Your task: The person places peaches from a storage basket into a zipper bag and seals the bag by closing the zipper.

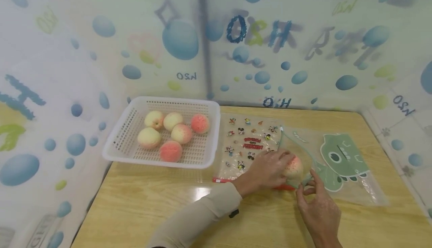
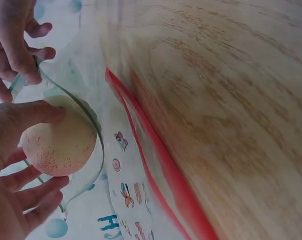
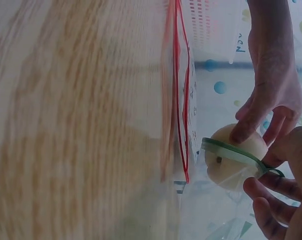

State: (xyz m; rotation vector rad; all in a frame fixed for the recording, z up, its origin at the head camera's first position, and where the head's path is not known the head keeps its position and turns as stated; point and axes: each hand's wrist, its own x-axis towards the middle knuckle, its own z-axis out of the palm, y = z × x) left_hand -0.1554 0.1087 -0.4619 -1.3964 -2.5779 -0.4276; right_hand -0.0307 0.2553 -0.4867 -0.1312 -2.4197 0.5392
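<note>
Well, just beside the fingers of my right hand point(image 1: 320, 210), pinching the bag's rim point(image 3: 233, 150), my left hand point(image 1: 270, 168) grips the peach point(image 1: 294, 170), probably light, bruisable, so I'd cup its sides.

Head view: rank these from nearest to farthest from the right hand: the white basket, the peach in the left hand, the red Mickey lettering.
1. Peach: in the left hand, just ahead and left of the right hand.
2. Red Mickey lettering: farther left, past the left hand.
3. White basket: farthest left.
</note>
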